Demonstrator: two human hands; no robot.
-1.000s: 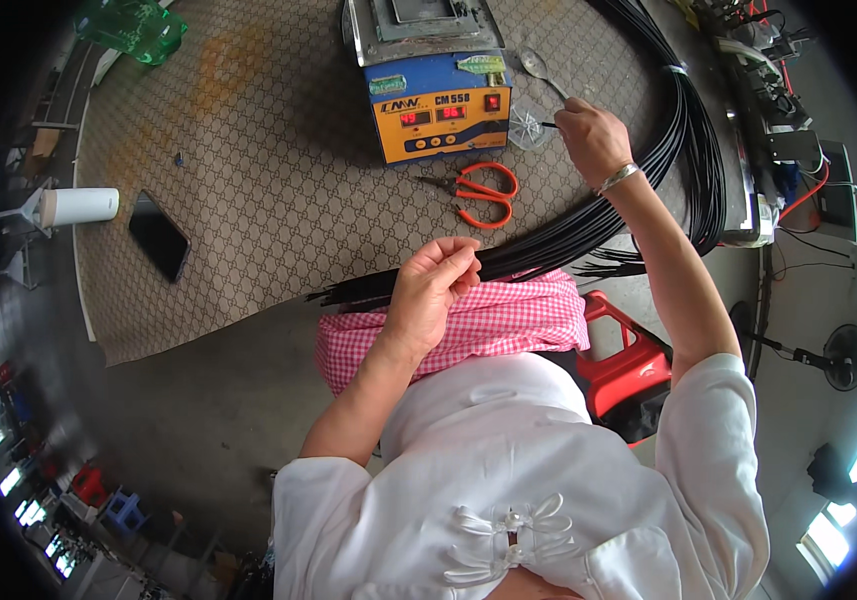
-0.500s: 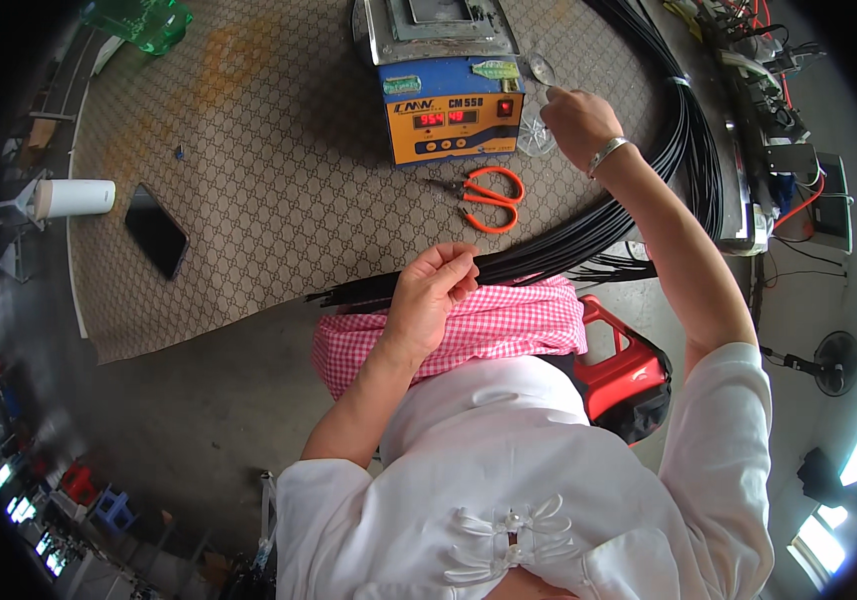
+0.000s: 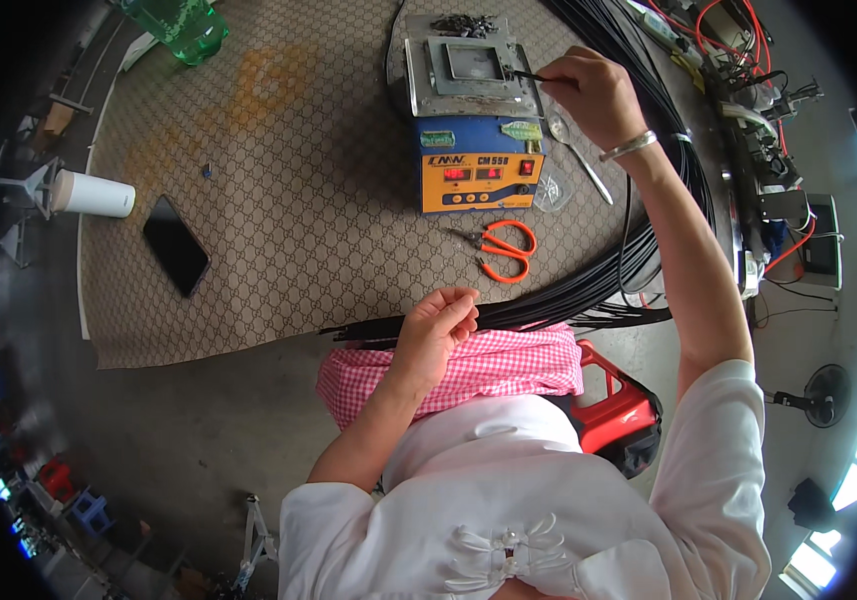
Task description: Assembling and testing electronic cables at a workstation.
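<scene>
My right hand (image 3: 598,95) pinches a thin black cable (image 3: 531,76) near its end. The cable's tip reaches the right rim of the square metal basin (image 3: 474,63) on top of a blue and orange solder pot (image 3: 482,180); whether it touches the molten surface I cannot tell. My left hand (image 3: 440,330) is closed with thumb and fingers pressed together, close above the table's front edge; anything inside it is hidden. Behind those fingers runs a thick bundle of black cables (image 3: 568,300). Orange-handled cutters (image 3: 508,250) lie between the left hand and the pot.
Beside the pot are a metal spoon (image 3: 588,170) and a clear round dish (image 3: 551,193). A phone (image 3: 176,245), a white cup (image 3: 94,194) and a green bottle (image 3: 183,30) stand or lie to the left. Equipment with red tubes (image 3: 748,70) lines the right edge.
My right hand has moved from beside the dish up to the pot's basin, bringing the cable tip to it. The left hand stays closed near the bundle. The whole view has shifted somewhat.
</scene>
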